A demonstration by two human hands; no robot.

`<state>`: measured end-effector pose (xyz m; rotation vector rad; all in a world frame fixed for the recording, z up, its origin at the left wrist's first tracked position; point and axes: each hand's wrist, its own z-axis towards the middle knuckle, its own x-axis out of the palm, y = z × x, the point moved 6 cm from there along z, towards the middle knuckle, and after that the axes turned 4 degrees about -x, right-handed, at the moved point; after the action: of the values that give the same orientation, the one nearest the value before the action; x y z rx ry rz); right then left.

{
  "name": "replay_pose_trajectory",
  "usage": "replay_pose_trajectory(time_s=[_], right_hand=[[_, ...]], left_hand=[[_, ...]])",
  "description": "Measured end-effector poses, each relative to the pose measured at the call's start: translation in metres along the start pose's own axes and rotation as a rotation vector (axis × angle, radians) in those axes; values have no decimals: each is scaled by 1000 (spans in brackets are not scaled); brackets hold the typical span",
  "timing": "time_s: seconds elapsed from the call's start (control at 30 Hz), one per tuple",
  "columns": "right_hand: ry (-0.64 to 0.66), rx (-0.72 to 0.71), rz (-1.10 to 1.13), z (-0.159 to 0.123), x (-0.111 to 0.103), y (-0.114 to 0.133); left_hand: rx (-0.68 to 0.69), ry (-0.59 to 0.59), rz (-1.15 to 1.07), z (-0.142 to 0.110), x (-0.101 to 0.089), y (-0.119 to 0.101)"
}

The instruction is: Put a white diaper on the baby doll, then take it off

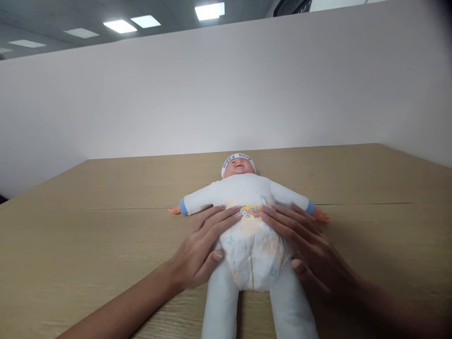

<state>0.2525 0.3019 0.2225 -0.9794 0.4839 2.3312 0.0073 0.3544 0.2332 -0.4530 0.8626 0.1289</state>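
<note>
A baby doll (pixel 243 186) in a white suit with blue cuffs lies on its back, its arms spread wide and its legs toward me. Around its hips sits a white diaper (pixel 252 254) with pastel prints and a yellow-orange front band (pixel 251 211). My left hand (pixel 203 247) rests on the diaper's left side, fingers stretched out flat toward the band. On the other side, my right hand (pixel 307 245) lies with extended fingers over the diaper, its fingertips by the band's right end. Neither hand grips anything. The diaper's side edges are hidden under my fingers.
The doll lies on a wood-grain table (pixel 106 235) with a seam running across it. A white partition (pixel 212 94) rises behind the table's far edge and continues along the sides. Ceiling lights (pixel 209 11) show above it.
</note>
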Motion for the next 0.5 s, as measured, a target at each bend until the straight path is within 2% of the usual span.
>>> replay_pose_trajectory(time_s=[0.1, 0.17, 0.2, 0.27, 0.37, 0.5], right_hand=[[-152, 106, -161, -7, -7, -33], [-161, 228, -280, -15, -5, -64], [-171, 301, -322, -20, -4, -79], [-134, 403, -312, -26, 2, -101], [-24, 522, -224, -22, 13, -109], [28, 885, -52, -7, 24, -96]], left_hand=[[-69, -123, 34, -2, -12, 21], [-232, -228, 145, -6, -23, 47], [-333, -244, 213, -8, -26, 61], [-502, -192, 311, -11, -27, 83], [-657, -74, 376, -7, -21, 96], [-878, -95, 367, 8, -18, 86]])
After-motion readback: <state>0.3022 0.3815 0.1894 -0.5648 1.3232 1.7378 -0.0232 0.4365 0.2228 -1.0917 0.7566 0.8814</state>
